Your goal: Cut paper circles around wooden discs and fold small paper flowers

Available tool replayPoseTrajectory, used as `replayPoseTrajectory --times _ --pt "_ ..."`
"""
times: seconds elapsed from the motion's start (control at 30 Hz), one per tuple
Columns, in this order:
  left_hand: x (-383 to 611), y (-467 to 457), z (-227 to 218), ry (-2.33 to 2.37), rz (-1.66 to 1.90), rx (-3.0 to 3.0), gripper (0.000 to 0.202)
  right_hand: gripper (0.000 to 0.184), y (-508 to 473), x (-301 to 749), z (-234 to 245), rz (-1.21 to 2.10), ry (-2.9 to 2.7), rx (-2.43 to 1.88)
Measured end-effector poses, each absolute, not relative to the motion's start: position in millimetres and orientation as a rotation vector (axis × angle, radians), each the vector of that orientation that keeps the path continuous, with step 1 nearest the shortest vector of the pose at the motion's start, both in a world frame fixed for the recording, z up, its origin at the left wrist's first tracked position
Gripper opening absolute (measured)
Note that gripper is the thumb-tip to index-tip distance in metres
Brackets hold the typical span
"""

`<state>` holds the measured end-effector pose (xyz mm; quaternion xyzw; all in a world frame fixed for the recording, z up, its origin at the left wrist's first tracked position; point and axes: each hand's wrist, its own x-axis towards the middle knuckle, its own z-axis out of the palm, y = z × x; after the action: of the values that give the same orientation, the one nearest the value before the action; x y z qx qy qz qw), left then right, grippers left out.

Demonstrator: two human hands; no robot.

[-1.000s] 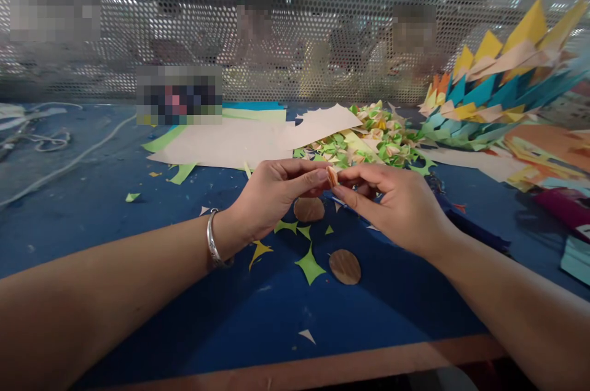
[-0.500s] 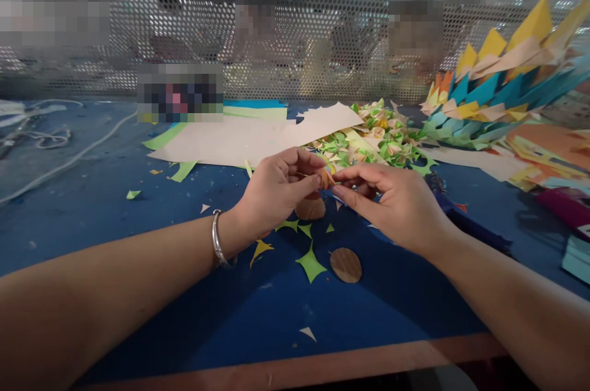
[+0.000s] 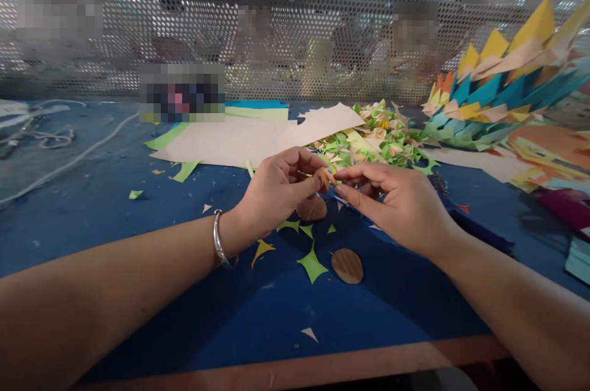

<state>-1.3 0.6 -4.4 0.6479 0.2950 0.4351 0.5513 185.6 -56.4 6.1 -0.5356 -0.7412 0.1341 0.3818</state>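
Orange-tan paper piece (image 3: 325, 177), small & folded, sits pinched between my two hands just above the table (image 3: 115, 219). My left hand (image 3: 276, 194) grips it w/ thumb & forefinger closed on its left side, other fingers curled in. My right hand (image 3: 396, 203) meets it from the right, fingertips (image 3: 343, 185) touching the piece's edge, forefinger stretched out beneath; whether that hand truly clamps it or only steadies it, can't tell. Silver bangle (image 3: 220, 246) rides on my left wrist.

Below the hands, on blue table cloth: one brown paper disc (image 3: 311, 209) right under my left thumb, partly hidden by the hand, & a second brown disc (image 3: 347, 265) nearer to me, lying flat, apart from the first. Green scraps (image 3: 311, 263) lie btwn the two discs, w/ a yellow scrap (image 3: 260, 249) near the bangle & a white sliver (image 3: 309, 334) close to the table's front edge.

Behind the hands: big cream paper sheet (image 3: 230, 142) lying flat, w/ green & blue sheets poking out under its far edge. To its right, a heap of small folded green & cream bits (image 3: 378, 139), touching the sheet's corner. Further right, a tall pointed stack of folded paper units (image 3: 502, 83) in yellow, teal & cream. Orange sheets (image 3: 548, 142) lie beside it. White cord (image 3: 69, 160) trails across the table's left side. Perforated metal screen (image 3: 295, 22) stands along the back; people behind it are blurred.
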Motion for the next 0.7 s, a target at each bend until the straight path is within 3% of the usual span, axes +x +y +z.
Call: replayPoseTrajectory --times 0.37,0.53,0.7 --pt "-2 1 -1 0.703 1.072 1.522 0.006 0.019 -56 187 6 0.38 -1.906 -1.348" --pt "-1 3 -3 0.692 1.123 1.506 0.021 0.022 -57 190 9 0.29 -1.91 -1.379" --pt "0 4 -5 0.67 1.164 1.625 0.016 0.027 -59 201 14 0.197 -1.909 -1.496"
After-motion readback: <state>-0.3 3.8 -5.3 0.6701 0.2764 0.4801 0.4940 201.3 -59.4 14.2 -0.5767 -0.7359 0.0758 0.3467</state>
